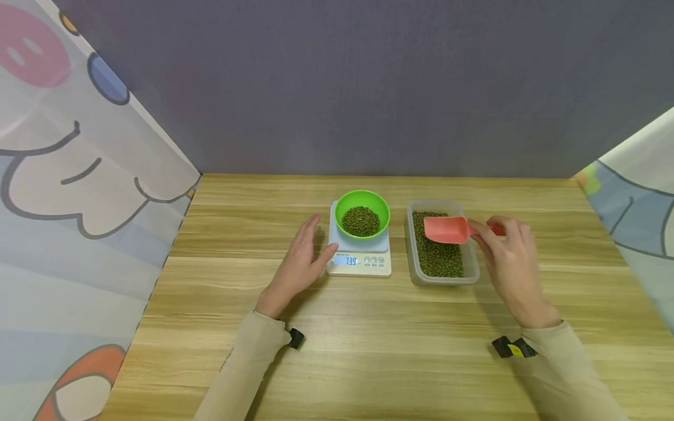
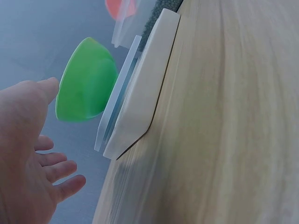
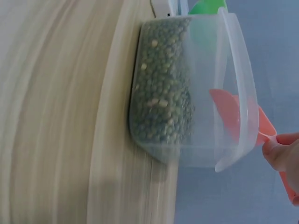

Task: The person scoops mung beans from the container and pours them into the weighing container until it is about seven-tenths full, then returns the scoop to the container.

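A pink scoop [image 1: 446,230], its bowl looking empty, is held by the handle in my right hand [image 1: 513,263]. It sits over a clear plastic box [image 1: 444,280] part-filled with green mung beans [image 1: 441,257]. In the right wrist view, the scoop [image 3: 233,112] overlaps the upper part of the box, above the beans. A green bowl [image 1: 347,199] with a small heap of mung beans stands on a white kitchen scale [image 1: 360,269] whose lit display shows the digits 739. My left hand [image 1: 297,263] is left of the scale, fingers extended, thumb near its edge, holding nothing.
Everything stands on a wood-grain table [image 1: 379,351]. A dark grey panel [image 1: 389,88] rises behind it. Cartoon-printed sheets [image 1: 79,175] hang at the left and right sides. The box is just right of the scale.
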Demonstrator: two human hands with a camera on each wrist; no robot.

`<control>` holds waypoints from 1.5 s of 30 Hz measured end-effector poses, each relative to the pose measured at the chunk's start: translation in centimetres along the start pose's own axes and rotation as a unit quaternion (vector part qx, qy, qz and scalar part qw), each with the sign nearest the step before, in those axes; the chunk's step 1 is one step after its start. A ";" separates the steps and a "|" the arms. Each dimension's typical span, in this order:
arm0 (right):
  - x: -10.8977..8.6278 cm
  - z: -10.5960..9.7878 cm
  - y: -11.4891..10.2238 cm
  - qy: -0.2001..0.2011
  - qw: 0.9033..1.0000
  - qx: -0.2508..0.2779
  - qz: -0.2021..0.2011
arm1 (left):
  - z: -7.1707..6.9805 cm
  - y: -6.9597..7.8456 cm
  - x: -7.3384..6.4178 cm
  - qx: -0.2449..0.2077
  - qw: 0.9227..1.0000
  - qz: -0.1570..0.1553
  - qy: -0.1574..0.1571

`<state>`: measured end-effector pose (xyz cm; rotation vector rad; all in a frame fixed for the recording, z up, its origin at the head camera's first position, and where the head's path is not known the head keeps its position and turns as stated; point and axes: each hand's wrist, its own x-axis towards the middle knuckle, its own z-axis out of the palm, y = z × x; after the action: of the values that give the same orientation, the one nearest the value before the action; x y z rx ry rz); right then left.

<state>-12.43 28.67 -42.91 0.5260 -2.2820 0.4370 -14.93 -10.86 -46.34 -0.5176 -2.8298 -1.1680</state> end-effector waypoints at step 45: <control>1.4 2.5 -1.1 -0.116 0.993 -0.010 0.035 | 0.0 0.2 0.0 -0.006 1.000 0.003 -0.002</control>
<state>-14.27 26.27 -43.37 0.5099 -2.5322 0.4052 -14.85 -10.71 -46.24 -0.5290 -2.8243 -1.1843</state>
